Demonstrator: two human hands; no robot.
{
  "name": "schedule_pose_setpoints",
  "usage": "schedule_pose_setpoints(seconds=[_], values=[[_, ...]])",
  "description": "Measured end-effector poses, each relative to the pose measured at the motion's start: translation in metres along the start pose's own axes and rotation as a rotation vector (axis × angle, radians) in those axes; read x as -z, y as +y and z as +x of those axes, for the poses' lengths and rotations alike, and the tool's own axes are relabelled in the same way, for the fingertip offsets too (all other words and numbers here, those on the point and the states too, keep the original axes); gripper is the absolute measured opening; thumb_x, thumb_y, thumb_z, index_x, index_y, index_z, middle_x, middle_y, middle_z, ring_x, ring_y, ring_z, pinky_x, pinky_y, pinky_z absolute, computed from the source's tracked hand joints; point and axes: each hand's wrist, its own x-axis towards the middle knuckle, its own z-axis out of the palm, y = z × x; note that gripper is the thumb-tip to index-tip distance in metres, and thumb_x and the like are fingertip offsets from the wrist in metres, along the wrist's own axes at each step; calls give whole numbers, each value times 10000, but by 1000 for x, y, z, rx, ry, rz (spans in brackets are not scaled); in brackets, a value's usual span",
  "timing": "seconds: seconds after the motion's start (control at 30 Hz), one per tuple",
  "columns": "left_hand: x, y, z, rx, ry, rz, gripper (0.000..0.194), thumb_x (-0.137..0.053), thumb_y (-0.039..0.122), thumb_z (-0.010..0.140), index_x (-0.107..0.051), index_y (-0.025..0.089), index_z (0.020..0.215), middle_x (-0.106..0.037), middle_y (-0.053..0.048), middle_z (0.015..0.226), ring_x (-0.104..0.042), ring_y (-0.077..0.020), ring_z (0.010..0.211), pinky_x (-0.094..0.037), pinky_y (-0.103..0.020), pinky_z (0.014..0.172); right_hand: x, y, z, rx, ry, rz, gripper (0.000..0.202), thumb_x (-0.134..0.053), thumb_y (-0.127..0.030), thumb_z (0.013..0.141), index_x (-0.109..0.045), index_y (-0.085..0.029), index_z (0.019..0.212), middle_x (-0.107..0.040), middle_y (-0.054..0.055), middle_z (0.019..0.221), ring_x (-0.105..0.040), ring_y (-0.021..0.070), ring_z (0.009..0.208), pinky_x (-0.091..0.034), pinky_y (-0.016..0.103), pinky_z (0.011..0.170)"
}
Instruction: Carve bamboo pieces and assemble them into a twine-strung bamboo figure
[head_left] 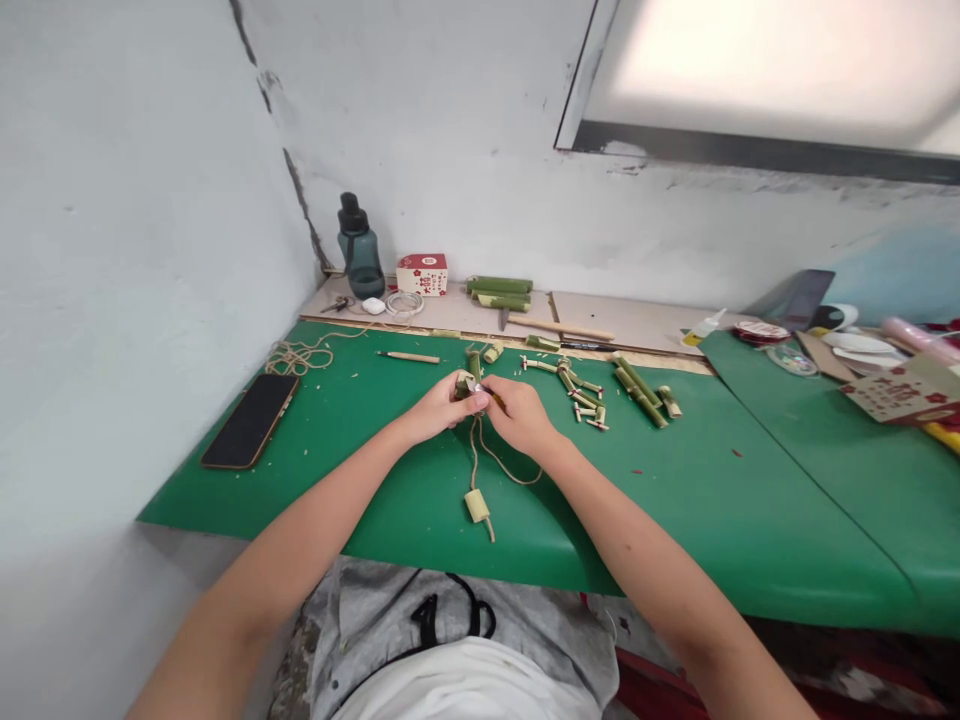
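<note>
My left hand (441,405) is closed around a short green bamboo piece (462,382) above the green table. My right hand (523,412) meets it, closed on a small metal-bladed tool (496,400) with a yellowish handle; its tip touches or nearly touches the bamboo, and its exact kind is hidden by the fingers. A thin brown cord (474,455) hangs from beneath my hands, and a pale bamboo bead (476,505) is threaded near its end. Just behind my hands an upright bamboo tube (473,363) stands beside a short cut piece (493,353).
Jointed bamboo figure parts (574,380) and bamboo tubes (637,390) lie to the right. A hammer (559,326), more tubes (501,290), a red-white box (422,275) and a water bottle (360,255) are at the back. At left are a phone (251,420) and loose cord (296,357).
</note>
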Motion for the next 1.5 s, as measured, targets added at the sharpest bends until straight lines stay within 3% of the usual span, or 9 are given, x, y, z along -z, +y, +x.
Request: schedule_pose_setpoints(seconds=[0.43, 0.63, 0.77, 0.9, 1.1, 1.23, 1.4, 1.5], values=[[7, 2, 1, -58, 84, 367, 573, -737, 692, 750, -482, 180, 792, -460, 44, 706, -396, -106, 653, -292, -250, 598, -1, 4, -1, 23, -72, -69, 186, -454, -223, 951, -637, -205, 920, -720, 57, 845, -599, 191, 718, -323, 273, 653], [8, 1, 2, -58, 84, 371, 585, -681, 733, 772, -504, 176, 760, -465, 40, 681, -383, -108, 631, -278, -260, 590, -6, -2, 0, -47, 18, -140, 171, -485, -247, 956, -651, -211, 966, -745, 67, 915, -627, 208, 751, -302, 288, 639], [0, 2, 0, -59, 89, 388, 565, -647, 716, 816, -484, 180, 739, -427, 43, 671, -359, -107, 619, -254, -268, 580, -1, 4, 3, -138, 138, -138, 261, -452, -362, 1016, -635, -208, 911, -724, 69, 842, -611, 211, 714, -302, 294, 638], [-4, 6, -2, -52, 65, 409, 511, -651, 672, 843, -509, 181, 824, -483, 29, 738, -421, -119, 662, -309, -264, 616, 7, 11, 4, -152, 177, -102, 298, -434, -399, 1030, -623, -207, 904, -700, 63, 799, -582, 200, 668, -307, 291, 630], [2, 4, 0, -87, 157, 290, 511, -691, 654, 824, -510, 188, 924, -559, 7, 837, -507, -136, 752, -386, -260, 686, 2, 8, 3, -68, 68, -69, 247, -445, -345, 1014, -626, -208, 916, -710, 62, 833, -600, 197, 711, -338, 280, 654], [3, 0, 1, -90, 133, 250, 535, -697, 668, 813, -497, 192, 950, -560, 11, 867, -506, -127, 761, -390, -255, 695, -1, 8, 2, -34, 7, -48, 222, -449, -297, 996, -638, -200, 933, -709, 66, 846, -617, 201, 741, -361, 274, 672], [2, 2, -2, -53, 95, 413, 497, -579, 689, 893, -496, 199, 921, -497, 31, 778, -453, -126, 696, -343, -265, 646, 0, 12, 3, -21, -15, -5, 234, -458, -288, 989, -658, -197, 907, -696, 53, 812, -595, 184, 706, -356, 263, 662], [2, 4, -4, -49, 112, 477, 488, -560, 689, 904, -479, 208, 931, -531, 27, 784, -480, -140, 707, -344, -274, 653, 1, 12, 3, -10, -22, 31, 240, -469, -282, 982, -659, -197, 862, -687, 39, 780, -562, 167, 663, -336, 255, 640]])
